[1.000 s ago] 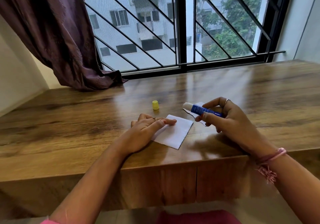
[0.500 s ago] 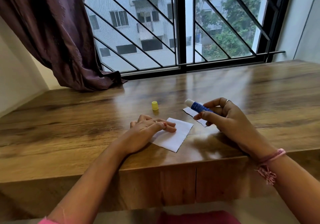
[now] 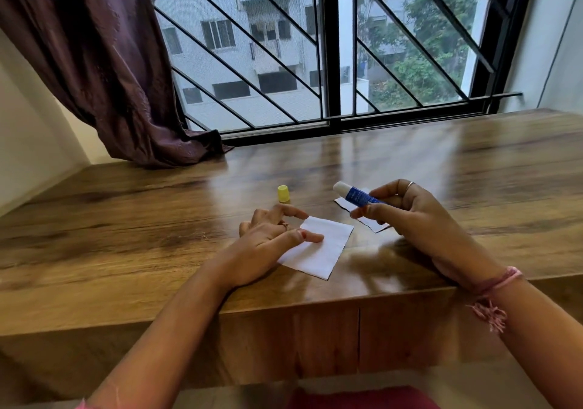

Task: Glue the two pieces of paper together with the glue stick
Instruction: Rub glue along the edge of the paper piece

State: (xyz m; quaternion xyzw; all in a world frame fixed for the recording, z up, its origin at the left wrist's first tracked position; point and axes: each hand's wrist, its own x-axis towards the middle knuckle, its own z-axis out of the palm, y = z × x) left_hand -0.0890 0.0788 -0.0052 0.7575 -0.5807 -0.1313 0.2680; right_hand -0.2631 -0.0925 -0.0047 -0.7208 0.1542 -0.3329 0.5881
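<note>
Below: left hand (image 3: 271,244) fingers flat, pinned thin, limp paper square (image 3: 318,250) to counter (image 3: 157,235); right hand (image 3: 419,216) fingers gripped light, rigid glue stick (image 3: 356,195) mid-barrel, uncapped tip forward.

Glue stick (image 3: 356,194): right hand (image 3: 419,219) has lifted it slightly and tipped its white end higher, up and away from that hand's thumb.
Smaller paper (image 3: 373,223): more of it seems uncovered beneath the right hand.
Left hand (image 3: 271,244): fingers spread slightly wider.

Wooden table (image 3: 126,219) under barred window (image 3: 331,61), purple curtain (image 3: 104,70) bunched at its far left corner.
</note>
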